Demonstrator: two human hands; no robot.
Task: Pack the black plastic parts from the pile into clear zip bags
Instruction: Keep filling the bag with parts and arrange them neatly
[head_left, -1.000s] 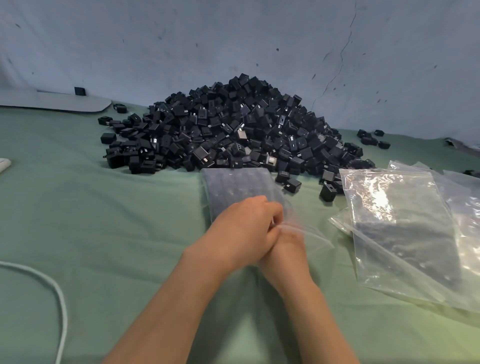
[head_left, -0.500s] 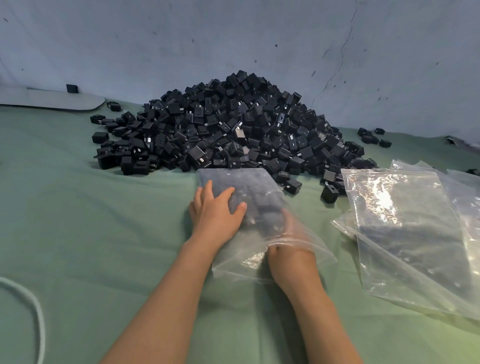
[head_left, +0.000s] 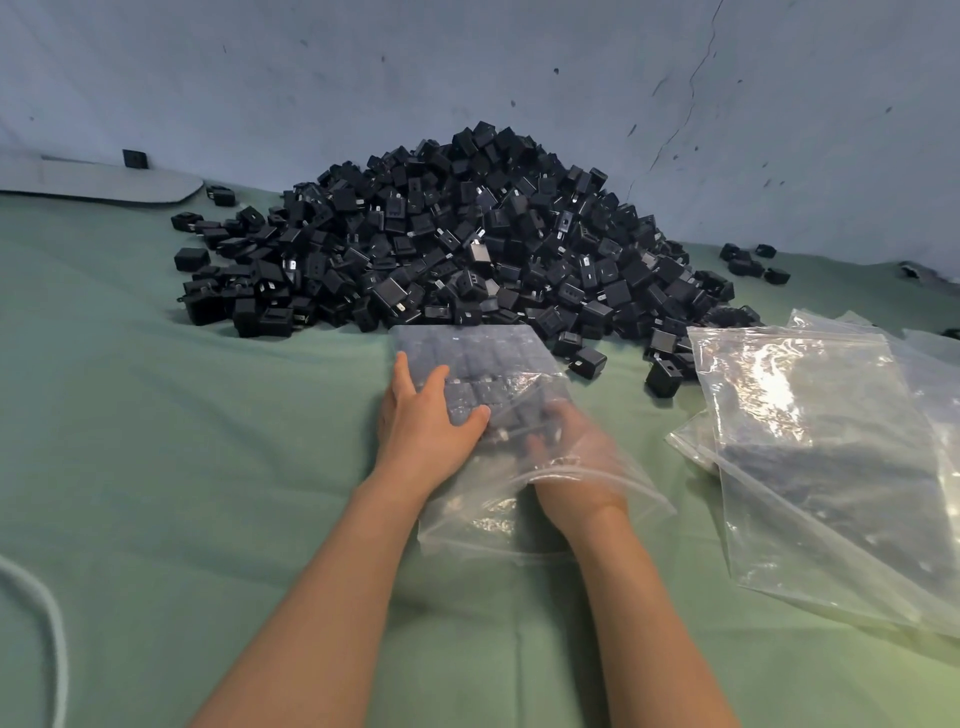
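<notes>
A person's right hand (head_left: 576, 457) is reaching inside a clear plastic zip bag (head_left: 467, 519) lying on the green cloth surface (head_left: 208, 467), its fingers too blurred behind the film to tell whether they are gripping anything, while the left hand (head_left: 423, 421) is pressing flat, fingers spread, on top. A careless shove from inside is risking tumbling the neat rows of small black boxy plastic parts (head_left: 478, 364) askew. Just beyond the bag, the big black pile (head_left: 467, 234) is waiting against the wall (head_left: 519, 62).
</notes>
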